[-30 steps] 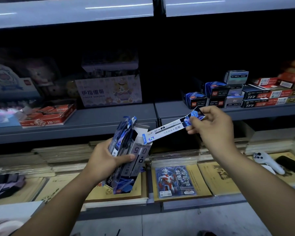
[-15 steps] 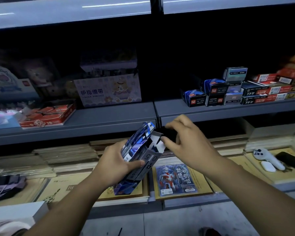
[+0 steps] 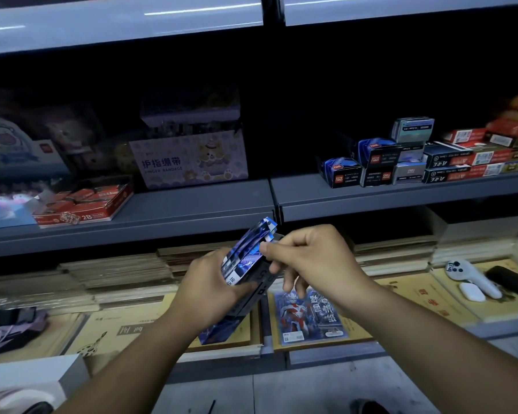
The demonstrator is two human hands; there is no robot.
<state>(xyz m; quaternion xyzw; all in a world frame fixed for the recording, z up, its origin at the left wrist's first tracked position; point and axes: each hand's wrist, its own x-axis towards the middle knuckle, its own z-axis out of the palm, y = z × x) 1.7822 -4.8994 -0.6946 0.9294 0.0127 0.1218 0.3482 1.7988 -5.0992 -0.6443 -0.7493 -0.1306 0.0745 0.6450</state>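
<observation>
My left hand [image 3: 210, 289] grips a long blue and white carton [image 3: 245, 264] of packets, tilted with its open top up and to the right. Several blue packets stick out of that top. My right hand [image 3: 308, 258] is at the carton's open end, thumb and curled fingers pinching the top of the packets or the flap there; which one I cannot tell. Both hands are in front of the lower shelf edge.
A grey shelf [image 3: 192, 210] behind holds a finger-bandage box [image 3: 189, 159], a red 2B pencil box [image 3: 84, 207] and small blue boxes [image 3: 371, 162]. Below lie notebooks, a hero sticker pack [image 3: 308, 315] and a white controller [image 3: 473, 276].
One second ago my right hand held a long packet out to the right; it has brought it back into the carton and now works at the carton's top. The carton has tilted more.
</observation>
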